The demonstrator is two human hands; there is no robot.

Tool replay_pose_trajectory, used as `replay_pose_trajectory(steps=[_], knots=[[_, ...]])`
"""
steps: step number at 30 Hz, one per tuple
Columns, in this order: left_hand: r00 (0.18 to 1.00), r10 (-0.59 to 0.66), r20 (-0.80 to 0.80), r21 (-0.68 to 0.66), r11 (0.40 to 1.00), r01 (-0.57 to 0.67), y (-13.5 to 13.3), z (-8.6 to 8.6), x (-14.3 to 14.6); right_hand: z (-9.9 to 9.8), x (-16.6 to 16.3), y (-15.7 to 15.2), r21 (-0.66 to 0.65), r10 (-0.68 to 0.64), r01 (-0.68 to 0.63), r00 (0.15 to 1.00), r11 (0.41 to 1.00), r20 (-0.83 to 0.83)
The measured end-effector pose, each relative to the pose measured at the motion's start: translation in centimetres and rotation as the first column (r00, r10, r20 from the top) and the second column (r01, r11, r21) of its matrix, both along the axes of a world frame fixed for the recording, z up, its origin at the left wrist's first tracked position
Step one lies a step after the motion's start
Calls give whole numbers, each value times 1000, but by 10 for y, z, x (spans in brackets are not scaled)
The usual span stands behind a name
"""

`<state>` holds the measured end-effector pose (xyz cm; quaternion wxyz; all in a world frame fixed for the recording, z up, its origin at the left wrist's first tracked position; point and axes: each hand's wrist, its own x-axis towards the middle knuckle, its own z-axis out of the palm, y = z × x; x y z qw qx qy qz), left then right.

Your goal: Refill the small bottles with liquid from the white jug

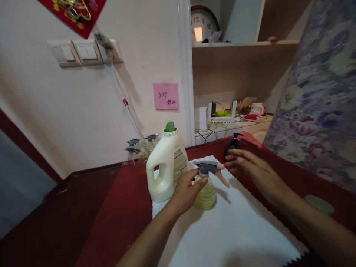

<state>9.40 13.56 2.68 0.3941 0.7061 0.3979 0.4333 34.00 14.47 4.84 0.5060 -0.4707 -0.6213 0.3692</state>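
Observation:
A small yellow-green spray bottle [206, 195] with a grey trigger head stands on a white cloth [233, 230]. My left hand [185, 190] is wrapped round the bottle's neck and left side. My right hand [247, 166] hovers just right of the trigger head, fingers stretched out and holding nothing, close to a dark pump bottle [233, 144] behind it. A white jug [164, 167] with a green cap and a printed label stands upright right behind my left hand.
The cloth lies on a dark red counter [122, 207]. Several more spray bottles [139, 148] stand against the wall at the back. A flower-patterned surface [317, 96] rises at the right. A shelf with a clock [202, 24] and a router [222, 116] is beyond.

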Motion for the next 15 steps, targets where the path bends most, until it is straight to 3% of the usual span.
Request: replay_pose_trajectory(steps=[3,6,11,15], knots=[[997,78,11,-17,997,-78,-4,-3,-7,-33,3,-7,-87,98,-92,993,992,62],[980,199,25,-32,980,-198,-17,-6,-18,-53,-14,-17,-145,238,-224,967,964,89],[941,332,-69,-51,941,-336,-53,-15,-53,-64,-52,-18,-7,371,-371,929,929,4],[936,307,-173,-44,947,-319,-78,-30,-83,-72,-68,-14,33,303,-303,953,952,3]])
